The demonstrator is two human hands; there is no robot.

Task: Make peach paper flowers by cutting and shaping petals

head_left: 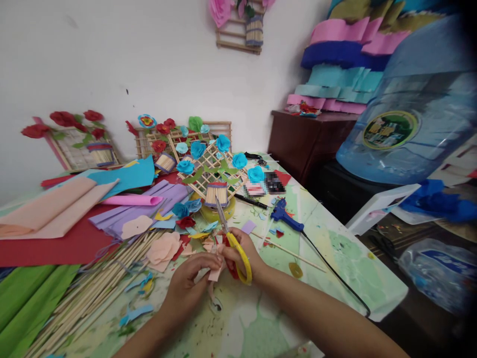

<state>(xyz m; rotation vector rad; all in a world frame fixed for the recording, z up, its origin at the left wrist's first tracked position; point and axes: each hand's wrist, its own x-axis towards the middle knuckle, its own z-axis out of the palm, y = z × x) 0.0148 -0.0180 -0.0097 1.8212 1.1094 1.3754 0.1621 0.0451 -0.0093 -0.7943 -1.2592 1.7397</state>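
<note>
My left hand [191, 283] pinches a small strip of peach paper [215, 273] between thumb and fingers. Close beside it, my right hand [242, 251] grips a pair of scissors [238, 248] with yellow and red handles, the blades pointing away from me. The fingers of both hands nearly meet at the paper, and whether the right fingertips also touch it I cannot tell. Left of the hands lie peach paper petals [164, 250]. Just beyond the scissor tips stands a bamboo lattice with blue paper flowers [223, 143] and a small stick basket [216, 194].
A blue glue gun [285, 215] lies right of the hands, its black cord trailing to the table edge. Thin bamboo sticks [108, 281] and coloured paper sheets [40, 248] cover the left side. A large water bottle [406, 114] stands at the right, beyond the table.
</note>
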